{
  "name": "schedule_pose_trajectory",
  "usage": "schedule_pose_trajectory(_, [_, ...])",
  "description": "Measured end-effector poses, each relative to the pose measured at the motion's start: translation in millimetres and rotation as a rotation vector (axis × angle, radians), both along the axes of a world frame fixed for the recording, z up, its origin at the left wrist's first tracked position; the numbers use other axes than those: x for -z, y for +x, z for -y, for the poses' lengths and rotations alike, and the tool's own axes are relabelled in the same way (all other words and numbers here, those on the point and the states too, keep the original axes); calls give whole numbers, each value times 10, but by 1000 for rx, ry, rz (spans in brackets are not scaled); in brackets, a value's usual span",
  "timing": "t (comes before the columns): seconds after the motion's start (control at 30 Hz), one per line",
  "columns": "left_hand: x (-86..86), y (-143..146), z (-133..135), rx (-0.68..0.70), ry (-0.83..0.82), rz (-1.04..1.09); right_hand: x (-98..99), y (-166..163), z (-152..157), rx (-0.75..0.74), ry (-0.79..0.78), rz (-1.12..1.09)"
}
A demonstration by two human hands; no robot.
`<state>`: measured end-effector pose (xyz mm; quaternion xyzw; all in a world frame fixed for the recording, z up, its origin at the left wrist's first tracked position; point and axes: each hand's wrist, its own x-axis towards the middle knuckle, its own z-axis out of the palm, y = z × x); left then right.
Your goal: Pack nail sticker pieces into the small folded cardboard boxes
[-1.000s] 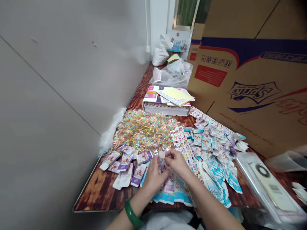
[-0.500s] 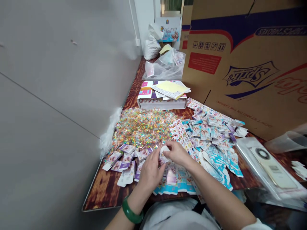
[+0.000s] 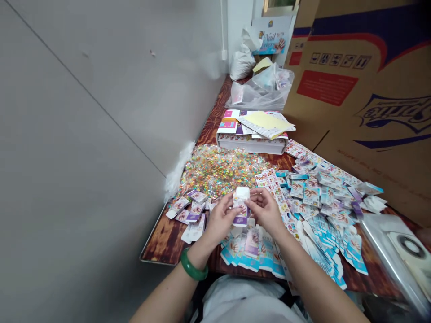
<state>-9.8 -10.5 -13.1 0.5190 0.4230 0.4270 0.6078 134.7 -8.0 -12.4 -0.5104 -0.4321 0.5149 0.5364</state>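
Between both hands is a small purple-and-white card box point(image 3: 241, 210), its white top flap up toward the far side. My left hand point(image 3: 220, 220) grips its left edge, with a green bangle point(image 3: 193, 265) on that wrist. On the opposite edge, my right hand point(image 3: 266, 211) pinches the box with thumb and fingers. Below the hands, blue flat cartons point(image 3: 242, 255) lie fanned at the table's front, with a purple carton point(image 3: 252, 242) on top. More purple boxes point(image 3: 195, 211) are heaped left of my left hand. Clear packets of colourful bits point(image 3: 222, 170) spread just beyond the hands.
Blue and purple boxes point(image 3: 313, 190) pile up on the right beside sticker sheets point(image 3: 276, 190). A larger box with papers point(image 3: 252, 143) stands behind the packets. A big brown carton point(image 3: 330, 121) walls the right; a grey wall point(image 3: 101, 134) is left. A phone point(image 3: 409, 251) rests on plastic sleeves.
The small box has turned so its purple printed front shows, with the flap upward. My right hand has shifted from its top to its right edge. The view has swung left.
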Motion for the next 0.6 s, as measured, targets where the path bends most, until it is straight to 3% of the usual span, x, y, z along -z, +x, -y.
schedule_pose_trajectory(0.1, [-41, -28, 2, -16, -23, 44, -28, -10, 28, 7, 59, 13])
schedule_pose_trajectory(0.33, [-104, -164, -84, 141, 0, -74, -31, -8, 69, -152, 27, 107])
schedule_pose_trajectory(0.47, [-81, -233, -132, 221, 56, -211, -34, -3, 55, -168, 81, 237])
schedule_pose_trajectory(0.6, [-102, -209, -55, 226, 144, -428, -45, -35, 14, -124, 43, 139])
